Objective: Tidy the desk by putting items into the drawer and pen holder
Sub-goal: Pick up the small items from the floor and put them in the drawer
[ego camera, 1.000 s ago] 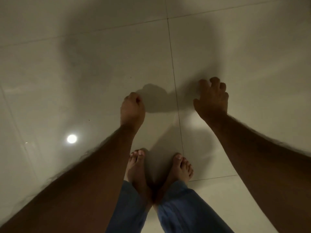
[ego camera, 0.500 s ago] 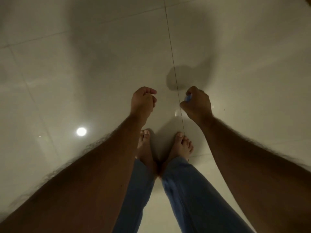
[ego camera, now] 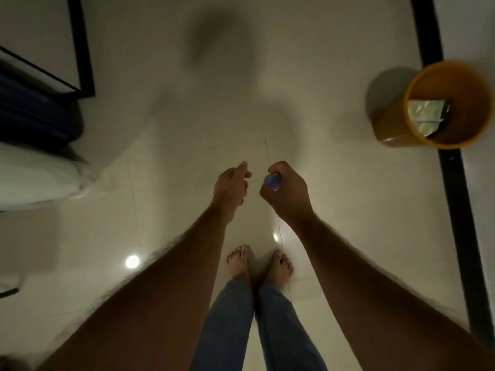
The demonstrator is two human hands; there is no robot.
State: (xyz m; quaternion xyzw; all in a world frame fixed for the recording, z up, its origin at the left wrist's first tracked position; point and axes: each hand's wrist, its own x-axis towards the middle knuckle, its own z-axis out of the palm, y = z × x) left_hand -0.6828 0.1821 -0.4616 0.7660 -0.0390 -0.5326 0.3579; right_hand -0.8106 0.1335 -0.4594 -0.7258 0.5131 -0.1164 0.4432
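Pale tiled floor (ego camera: 166,162) fills the view. Orange bin (ego camera: 388,129) stands far right, holding foil packets (ego camera: 426,113). Bare feet (ego camera: 241,263) stand near centre. Right hand (ego camera: 288,192) is clenched around a small blue object (ego camera: 272,181), above the floor. Left hand (ego camera: 231,183), just left of it, hangs loosely curled and empty.

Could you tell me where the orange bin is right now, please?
In the head view, the orange bin stands on the floor at the upper right, beside a black strip, beyond the right hand.
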